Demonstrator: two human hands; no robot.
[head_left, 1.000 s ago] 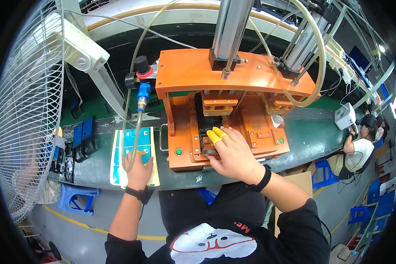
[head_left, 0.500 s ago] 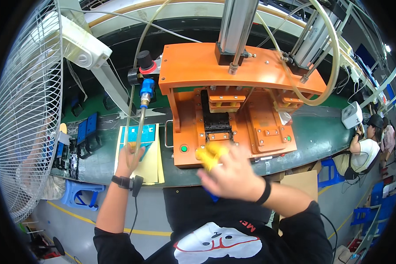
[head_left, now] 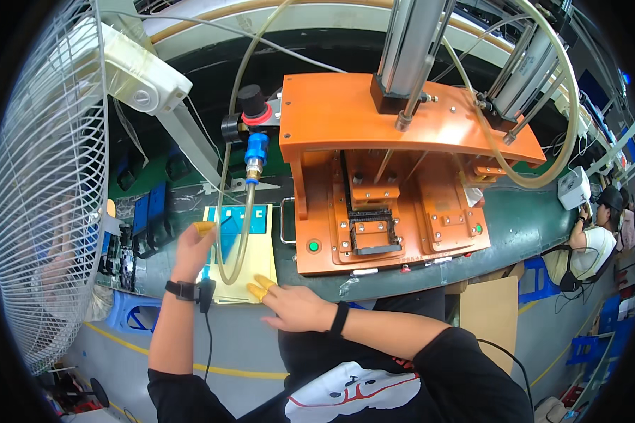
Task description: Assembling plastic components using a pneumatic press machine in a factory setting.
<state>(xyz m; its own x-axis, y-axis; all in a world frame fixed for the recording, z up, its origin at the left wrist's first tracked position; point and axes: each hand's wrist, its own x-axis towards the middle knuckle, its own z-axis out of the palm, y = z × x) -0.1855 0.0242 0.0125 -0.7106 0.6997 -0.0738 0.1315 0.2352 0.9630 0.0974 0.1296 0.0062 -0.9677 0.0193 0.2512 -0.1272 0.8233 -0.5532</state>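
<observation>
Forearms in black sleeves come up from the lower edge toward the green work surface [head_left: 522, 225]. The right hand [head_left: 293, 307], with a black band at the wrist and yellow finger cots on two fingertips [head_left: 259, 287], lies flat and released, its fingers spread; those capped tips rest on the near right corner of the pale yellow stack of sheets [head_left: 245, 264]. The left hand [head_left: 190, 250] wears a black wrist strap with a coiled cord hanging from it and a yellow cot on one raised fingertip. It sits at the left edge of the same stack, fingers loosely curled; whether it pinches a sheet there I cannot tell.

The stack lies on the green surface just left of the orange press fixture [head_left: 395, 204], with a teal rectangular card [head_left: 241, 220] on its far end. A clear looping hose with a blue fitting [head_left: 241, 225] hangs across the sheets.

The fixture's lower plate carries a dark rectangular nest [head_left: 370, 236] at its middle and a green round button [head_left: 314, 246] near its front left corner. Grey metal cylinders [head_left: 420, 42] rise from its top plate. A white wire-caged fan [head_left: 46, 183] fills the left side, and another person [head_left: 593, 243] sits far right.
</observation>
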